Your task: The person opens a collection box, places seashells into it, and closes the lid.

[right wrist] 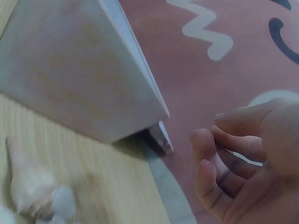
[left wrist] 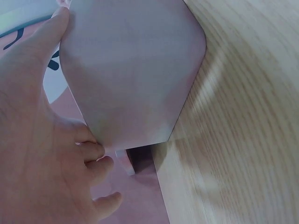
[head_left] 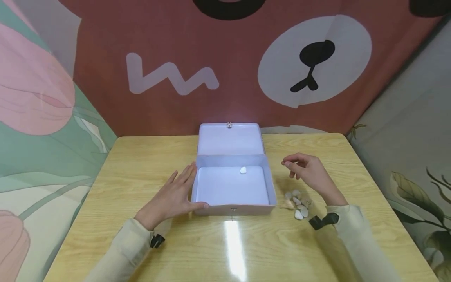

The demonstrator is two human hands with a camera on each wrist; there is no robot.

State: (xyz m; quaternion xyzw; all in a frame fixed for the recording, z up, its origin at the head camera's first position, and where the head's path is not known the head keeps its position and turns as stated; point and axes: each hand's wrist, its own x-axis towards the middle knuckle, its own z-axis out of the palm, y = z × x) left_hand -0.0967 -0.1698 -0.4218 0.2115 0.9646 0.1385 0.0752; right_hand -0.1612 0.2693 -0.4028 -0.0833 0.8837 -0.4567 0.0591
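A white rectangular box (head_left: pixel 231 210) stands with its hinged lid (head_left: pixel 230 139) raised at the back. Inside, toward the back right, lies one white shell (head_left: pixel 243 170). My left hand (head_left: pixel 176 196) rests spread along the box's left wall, thumb at the front left corner. In the left wrist view its fingertips touch the edge of the side wall (left wrist: pixel 135 74). To the right of the box, above the table, my right hand (head_left: pixel 306 170) hovers with loosely bent fingers and nothing visible between them. A small pile of shells (head_left: pixel 299 205) lies below it.
The box and shells are on a light wooden table (head_left: pixel 151 250) that meets a red printed cloth (head_left: pixel 169 109) behind. A pointed spiral shell (right wrist: pixel 30 182) lies near the box's right wall. Printed fabric also hangs at both sides.
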